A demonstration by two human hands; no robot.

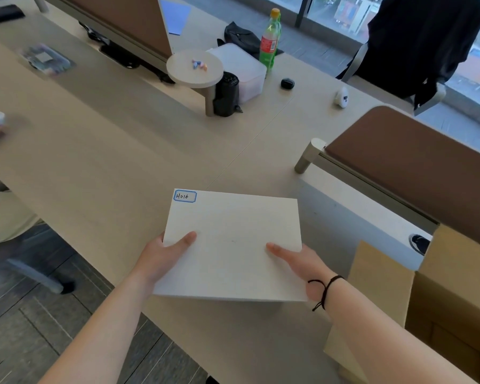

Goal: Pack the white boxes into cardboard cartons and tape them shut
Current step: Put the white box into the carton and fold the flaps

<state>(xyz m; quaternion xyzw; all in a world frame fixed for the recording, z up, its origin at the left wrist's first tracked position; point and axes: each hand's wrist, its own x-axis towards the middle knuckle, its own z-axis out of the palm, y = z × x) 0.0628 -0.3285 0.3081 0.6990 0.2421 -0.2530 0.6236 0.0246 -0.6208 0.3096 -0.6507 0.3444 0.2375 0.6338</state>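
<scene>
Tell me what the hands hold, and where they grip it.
The white box: left hand grips its near-left edge, right hand its near-right edge, thumbs on top.

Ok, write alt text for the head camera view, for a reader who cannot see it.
A person's left hand and right hand hold a flat white box by its sides above a beige desk. The box bears a small label reading H016, and an open cardboard carton stands to the right.
</scene>
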